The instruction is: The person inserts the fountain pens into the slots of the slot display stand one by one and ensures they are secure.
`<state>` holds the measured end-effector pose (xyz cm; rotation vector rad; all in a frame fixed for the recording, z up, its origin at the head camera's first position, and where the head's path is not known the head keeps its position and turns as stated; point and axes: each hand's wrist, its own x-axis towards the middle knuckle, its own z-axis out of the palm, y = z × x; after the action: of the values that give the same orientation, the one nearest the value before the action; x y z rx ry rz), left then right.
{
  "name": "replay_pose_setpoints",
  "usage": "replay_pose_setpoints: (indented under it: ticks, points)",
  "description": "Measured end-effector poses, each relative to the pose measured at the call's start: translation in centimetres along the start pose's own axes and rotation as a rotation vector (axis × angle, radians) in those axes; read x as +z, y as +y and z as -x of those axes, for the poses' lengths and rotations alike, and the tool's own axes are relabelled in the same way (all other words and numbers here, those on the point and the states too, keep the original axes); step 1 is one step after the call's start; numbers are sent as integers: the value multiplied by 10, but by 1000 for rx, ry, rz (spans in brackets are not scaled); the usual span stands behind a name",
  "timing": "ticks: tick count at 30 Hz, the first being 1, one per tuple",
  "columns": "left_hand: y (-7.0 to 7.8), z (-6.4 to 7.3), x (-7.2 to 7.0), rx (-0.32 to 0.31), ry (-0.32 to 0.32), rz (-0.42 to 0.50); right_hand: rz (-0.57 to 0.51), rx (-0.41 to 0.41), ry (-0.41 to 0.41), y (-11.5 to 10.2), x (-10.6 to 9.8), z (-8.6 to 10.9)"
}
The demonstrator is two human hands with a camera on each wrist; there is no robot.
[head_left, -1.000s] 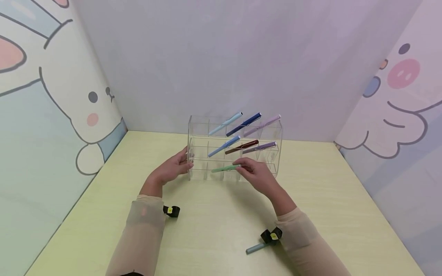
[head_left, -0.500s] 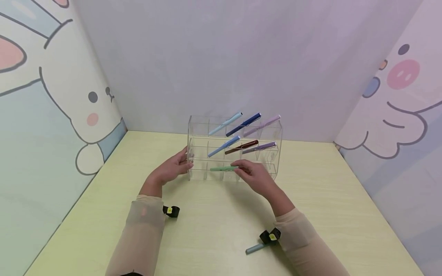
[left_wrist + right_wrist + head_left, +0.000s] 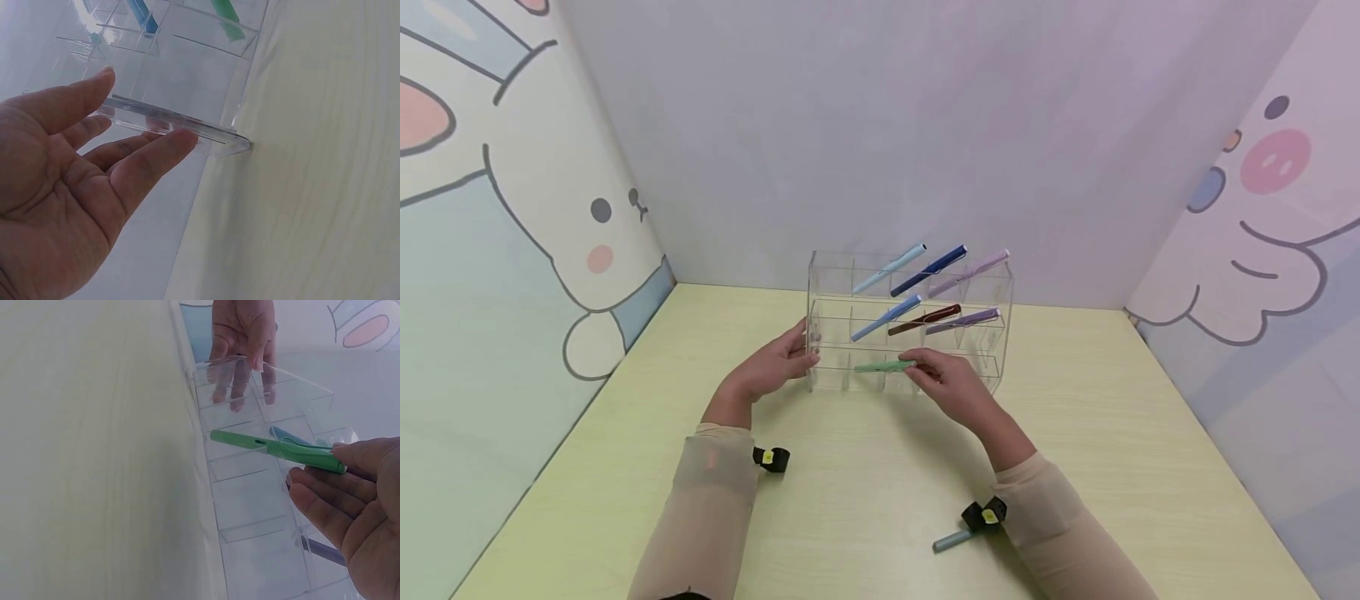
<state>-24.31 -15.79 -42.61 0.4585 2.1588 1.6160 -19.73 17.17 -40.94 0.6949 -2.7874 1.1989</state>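
A clear acrylic pen rack with stepped rows of compartments stands on the table. My left hand grips its left end, thumb at the front and fingers at the side and back; the left wrist view shows fingertips against the clear side panel. With thumb and fingertips, my right hand pinches a green pen near its clip end. That pen slants across the lowest row, its free end over a compartment on the left. Whether it touches the rack I cannot tell.
Upper rows hold several pens: light blue, dark blue, lilac, blue, dark red and purple. A grey-blue pen lies on the table, partly hidden by the right wrist camera.
My right hand has moved slightly left and down with the green pen, which now lies flatter along the bottom row. The left hand has stayed on the rack.
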Motion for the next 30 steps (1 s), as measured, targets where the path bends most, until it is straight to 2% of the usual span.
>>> replay_pose_setpoints:
  ticks: [8,19,24,27,30]
  points:
    - [0,0,0,12,-5,5,27,-13,20,0,2,0]
    - [0,-1,0,-19,18,-3,81,-43,13,1,3,0]
    - [0,0,0,-13,15,-4,100,-48,-1,0,4,0]
    - [0,0,0,-10,4,4,109,-44,-14,-2,-2,1]
    - [-1,0,0,-5,1,7,118,-58,19,-5,-19,5]
